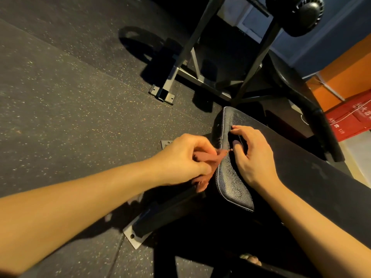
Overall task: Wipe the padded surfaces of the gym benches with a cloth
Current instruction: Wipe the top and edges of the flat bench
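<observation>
The left hand [184,157] is gripping the bunched cloth [217,157] against the bench pad [230,181] at its left edge, wiping the side; the right hand [255,157], empty, is steadying it.

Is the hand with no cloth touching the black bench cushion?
Touching. The head view shows the right hand resting on the bench pad, its fingertips down on the leather by the seam.

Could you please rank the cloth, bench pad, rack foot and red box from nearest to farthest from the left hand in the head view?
1. cloth, gripped in the left hand.
2. bench pad, just right of it.
3. rack foot, ahead on the floor.
4. red box, far right.
</observation>
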### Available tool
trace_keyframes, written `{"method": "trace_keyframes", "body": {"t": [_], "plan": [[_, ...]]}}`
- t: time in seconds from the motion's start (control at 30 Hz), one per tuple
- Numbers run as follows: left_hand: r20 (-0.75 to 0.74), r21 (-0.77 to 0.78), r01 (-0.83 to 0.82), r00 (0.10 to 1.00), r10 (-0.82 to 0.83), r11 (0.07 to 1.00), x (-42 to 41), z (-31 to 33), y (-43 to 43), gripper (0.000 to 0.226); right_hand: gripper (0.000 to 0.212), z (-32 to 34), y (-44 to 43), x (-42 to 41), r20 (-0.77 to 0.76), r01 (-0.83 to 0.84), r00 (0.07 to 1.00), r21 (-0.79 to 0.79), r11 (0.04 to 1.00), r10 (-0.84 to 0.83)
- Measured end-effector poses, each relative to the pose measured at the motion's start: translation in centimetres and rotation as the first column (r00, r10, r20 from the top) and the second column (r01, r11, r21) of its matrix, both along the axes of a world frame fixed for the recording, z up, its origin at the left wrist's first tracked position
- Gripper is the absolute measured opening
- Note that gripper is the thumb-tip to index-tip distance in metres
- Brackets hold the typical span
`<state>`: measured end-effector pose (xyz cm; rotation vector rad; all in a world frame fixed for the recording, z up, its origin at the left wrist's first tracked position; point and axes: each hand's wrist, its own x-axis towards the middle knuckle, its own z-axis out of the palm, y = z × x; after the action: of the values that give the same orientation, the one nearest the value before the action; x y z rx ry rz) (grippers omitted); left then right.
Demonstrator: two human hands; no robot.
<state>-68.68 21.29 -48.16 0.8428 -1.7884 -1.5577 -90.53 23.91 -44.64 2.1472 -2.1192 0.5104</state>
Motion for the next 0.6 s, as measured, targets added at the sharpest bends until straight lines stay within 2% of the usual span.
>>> {"method": "trace_keyframes", "body": {"t": [0.1, 0.13, 0.17, 0.2, 0.27, 0.3, 0.33, 0.4, 0.47, 0.53, 0.6], "plan": [[0.009, 0.14, 0.3, 0.953, -0.304, 0.944, 1.7, 0.5, -0.7, 0.027, 0.028, 0.0, -0.1, -0.1, -0.012, -0.008, 1.0, 0.005, 1.0, 0.008], [0.032, 0.158, 0.35, 0.933, -0.36, 0.923, 2.1, 0.4, -1.0, 0.027, 0.028, 0.0, -0.1, -0.1, -0.013, -0.005, 1.0, 0.007, 1.0, 0.005], [0.068, 0.157, 0.33, 0.937, -0.344, 0.931, 2.3, 0.2, -1.4, 0.025, 0.028, 0.1, -0.1, -0.1, -0.011, -0.003, 1.0, 0.009, 1.0, 0.003], [0.109, 0.14, 0.229, 0.963, -0.245, 0.963, 2.3, -0.1, -1.8, 0.024, 0.028, 0.1, -0.1, -0.1, -0.01, -0.002, 1.0, 0.01, 1.0, 0.002], [0.154, 0.067, -0.074, 0.986, 0.063, 0.995, 1.8, -0.7, -1.8, 0.025, 0.028, 0.1, -0.1, 0.0, -0.007, -0.005, 1.0, 0.005, 1.0, 0.005], [0.124, 0.06, -0.151, 0.982, 0.143, 0.987, 1.4, -0.6, -1.4, 0.025, 0.028, 0.1, -0.1, 0.0, -0.003, -0.006, 1.0, 0.004, 1.0, 0.006], [0.073, 0.081, -0.15, 0.987, 0.144, 0.985, 0.9, -0.5, -0.8, 0.026, 0.028, 0.1, 0.0, 0.1, 0.002, -0.004, 1.0, 0.005, 1.0, 0.004], [0.025, 0.116, -0.025, 0.999, 0.022, 0.993, 0.2, -0.4, -0.3, 0.026, 0.028, 0.1, 0.0, 0.1, 0.008, 0.003, 1.0, 0.008, 1.0, -0.003], [0.086, 0.116, 0.142, 0.985, -0.153, 0.983, 0.8, 0.3, -1.1, 0.024, 0.028, 0.2, -0.1, 0.1, 0.006, 0.008, 1.0, 0.013, 1.0, -0.008], [0.12, 0.184, 0.283, 0.944, -0.307, 0.941, 1.6, 1.0, -2.4, 0.025, 0.027, 0.2, 0.0, 0.2, 0.009, 0.008, 1.0, 0.011, 1.0, -0.008], [0.167, 0.174, 0.242, 0.948, -0.271, 0.955, 1.5, 1.3, -3.5, 0.025, 0.027, 0.2, 0.1, 0.2, 0.014, 0.007, 1.0, 0.008, 1.0, -0.007]]}}
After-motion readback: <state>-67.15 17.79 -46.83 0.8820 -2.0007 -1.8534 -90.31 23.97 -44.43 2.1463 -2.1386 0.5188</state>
